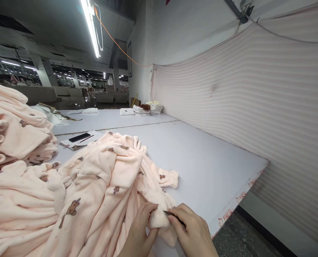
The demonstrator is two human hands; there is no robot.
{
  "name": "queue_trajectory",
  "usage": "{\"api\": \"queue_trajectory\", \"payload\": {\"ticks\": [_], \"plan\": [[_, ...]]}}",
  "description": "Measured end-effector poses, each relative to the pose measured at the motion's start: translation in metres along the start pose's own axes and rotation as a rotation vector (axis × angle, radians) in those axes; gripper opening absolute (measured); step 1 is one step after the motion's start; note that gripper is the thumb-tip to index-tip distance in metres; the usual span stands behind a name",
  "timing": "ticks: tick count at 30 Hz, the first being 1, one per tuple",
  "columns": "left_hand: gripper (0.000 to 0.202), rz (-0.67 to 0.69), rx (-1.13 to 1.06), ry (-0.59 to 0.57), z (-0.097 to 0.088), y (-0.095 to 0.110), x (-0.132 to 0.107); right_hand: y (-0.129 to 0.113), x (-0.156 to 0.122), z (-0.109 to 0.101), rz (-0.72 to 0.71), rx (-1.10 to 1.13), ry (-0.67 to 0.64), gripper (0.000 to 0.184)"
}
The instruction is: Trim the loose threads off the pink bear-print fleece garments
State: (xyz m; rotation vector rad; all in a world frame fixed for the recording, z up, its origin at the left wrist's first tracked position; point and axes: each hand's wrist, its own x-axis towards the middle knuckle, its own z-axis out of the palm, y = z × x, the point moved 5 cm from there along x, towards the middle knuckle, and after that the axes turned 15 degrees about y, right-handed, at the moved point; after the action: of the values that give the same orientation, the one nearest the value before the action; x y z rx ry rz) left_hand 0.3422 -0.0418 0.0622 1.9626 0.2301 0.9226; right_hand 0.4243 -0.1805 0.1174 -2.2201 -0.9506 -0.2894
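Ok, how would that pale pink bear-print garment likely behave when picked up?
The garment would probably flop and sag, since it lies in loose folds. Its fuzzy-looking surface seems unlikely to be slippery. Lifted by the end at the left hand, it would likely trail, as much of it is spread over the table.

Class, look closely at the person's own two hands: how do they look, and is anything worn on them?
Both the left hand and the right hand are bare, without gloves. No rings, bracelets or watch can be seen, and no sleeve comes into view.
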Motion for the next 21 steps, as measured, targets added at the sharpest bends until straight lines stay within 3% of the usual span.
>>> {"api": "queue_trajectory", "payload": {"ticks": [6,13,21], "plan": [[0.049,-0.006,-0.026,0.007,0.0,0.003,0.002,-0.004,0.001,-0.001,-0.015,0.027,-0.077,0.023],[0.047,-0.02,-0.035,0.001,0.0,0.002,0.003,0.006,-0.004,0.003,0.048,0.042,-0.003,0.026],[0.049,-0.002,-0.023,-0.038,0.003,0.006,0.002,0.002,-0.002,0.006,0.002,0.01,0.016,0.027]]}}
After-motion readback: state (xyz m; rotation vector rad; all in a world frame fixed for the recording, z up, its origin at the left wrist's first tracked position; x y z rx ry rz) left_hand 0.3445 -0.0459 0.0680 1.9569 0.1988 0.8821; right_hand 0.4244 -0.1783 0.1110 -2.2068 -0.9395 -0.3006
